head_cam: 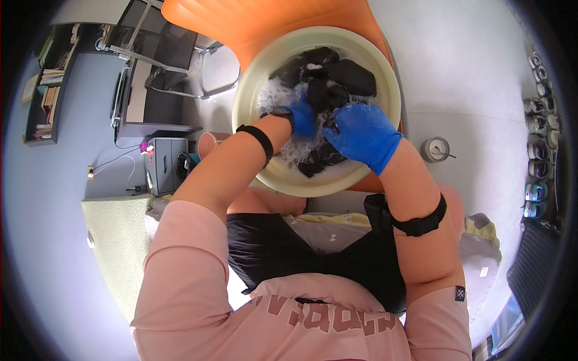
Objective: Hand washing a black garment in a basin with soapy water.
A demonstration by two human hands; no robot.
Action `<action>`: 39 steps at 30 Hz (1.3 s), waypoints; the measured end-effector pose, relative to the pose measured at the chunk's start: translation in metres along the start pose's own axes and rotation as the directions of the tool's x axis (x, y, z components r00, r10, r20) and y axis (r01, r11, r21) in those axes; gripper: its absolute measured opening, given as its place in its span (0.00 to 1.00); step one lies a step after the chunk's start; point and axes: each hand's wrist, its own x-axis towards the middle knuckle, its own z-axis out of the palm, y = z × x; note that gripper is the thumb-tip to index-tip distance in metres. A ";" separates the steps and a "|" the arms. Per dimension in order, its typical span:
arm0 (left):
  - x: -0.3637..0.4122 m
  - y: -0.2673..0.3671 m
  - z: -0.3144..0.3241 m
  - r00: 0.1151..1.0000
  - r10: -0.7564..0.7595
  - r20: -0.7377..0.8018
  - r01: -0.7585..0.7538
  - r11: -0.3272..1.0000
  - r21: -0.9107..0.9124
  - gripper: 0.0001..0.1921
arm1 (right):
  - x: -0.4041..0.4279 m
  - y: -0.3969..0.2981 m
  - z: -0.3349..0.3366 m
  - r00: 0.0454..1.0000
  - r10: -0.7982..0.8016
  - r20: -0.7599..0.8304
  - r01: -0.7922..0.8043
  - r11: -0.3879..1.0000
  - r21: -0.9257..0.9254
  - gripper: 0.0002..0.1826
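In front of me, a round cream plastic basin (253,164) holds wet black cloth (352,76) in sudsy water (275,97). My left hand (303,118), in a blue rubber glove, is down in the basin against the cloth. It is blurred, and its fingers cannot be made out. On the basin's right side, my right hand (363,131), gloved in the same blue, has its thumb and fingers curled on a fold of the black cloth. Foam clings around both hands, and part of the cloth lies under the water.
Under the basin stands an orange chair (203,16). A glass jar (435,149) with white contents and a spoon sits on the floor to the right. Rows of shoes (537,155) line the far right. A grey drawer cabinet (167,160) and a desk (140,90) are at the left.
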 end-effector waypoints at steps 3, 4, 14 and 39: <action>0.004 0.009 -0.011 0.987 0.095 -0.126 -0.138 0.905 -0.403 0.32 | 0.003 0.006 0.002 1.000 -0.018 -0.020 0.017 1.000 -0.022 0.20; 0.007 0.009 -0.022 0.996 0.088 -0.019 -0.089 0.929 -0.359 0.23 | 0.004 0.006 0.002 1.000 -0.017 -0.017 0.017 1.000 -0.020 0.20; -0.108 -0.010 -0.186 0.990 -0.127 -0.064 0.007 0.490 -0.871 0.22 | 0.006 0.003 -0.011 1.000 -0.006 0.009 0.006 1.000 0.020 0.22; 0.019 0.013 -0.013 0.988 -0.058 0.142 0.114 0.895 -0.432 0.20 | 0.006 0.013 0.015 0.997 0.051 0.064 -0.049 0.998 -0.034 0.21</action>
